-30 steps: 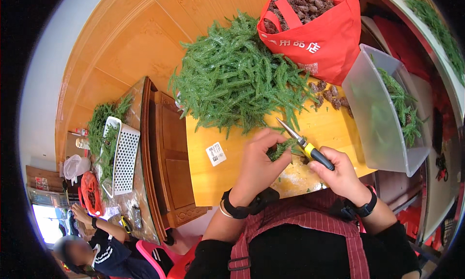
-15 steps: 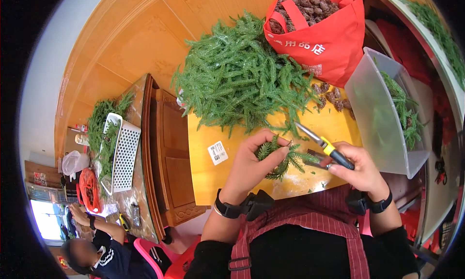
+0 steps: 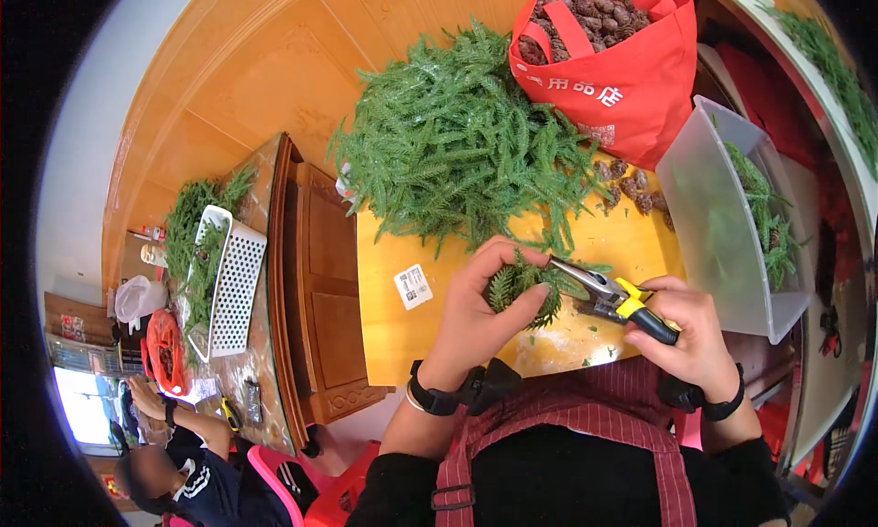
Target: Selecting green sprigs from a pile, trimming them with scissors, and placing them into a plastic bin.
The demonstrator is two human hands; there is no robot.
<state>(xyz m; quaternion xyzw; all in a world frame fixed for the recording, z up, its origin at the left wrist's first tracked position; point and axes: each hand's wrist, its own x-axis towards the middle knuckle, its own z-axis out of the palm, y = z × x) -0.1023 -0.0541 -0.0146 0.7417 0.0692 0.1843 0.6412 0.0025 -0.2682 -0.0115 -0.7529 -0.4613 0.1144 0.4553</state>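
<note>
Between the fingers and thumb of my left hand (image 3: 489, 312) is a small bunch of green artificial pine sprigs (image 3: 526, 289). My right hand (image 3: 681, 330) grips long-nose pliers (image 3: 629, 306) with yellow and black handles. The tips of the pliers meet the top of the bunch, right at my left fingertips. Whether the jaws have closed on a stem I cannot tell. Beyond my hands a big heap of green pine sprigs (image 3: 457, 143) covers the far part of the yellow table (image 3: 389, 330).
A red bag (image 3: 631, 88) full of pine cones stands at the far right, loose pine cones (image 3: 631, 187) before it. A clear plastic bin (image 3: 713, 225) with greenery is at the right. Leftward, another table holds a white perforated basket (image 3: 233, 289); a person (image 3: 201, 472) sits there.
The pliers have swung left and turned, bringing their tips from above the sprigs down to the bunch in my left hand. The left hand has stayed nearly in place.
</note>
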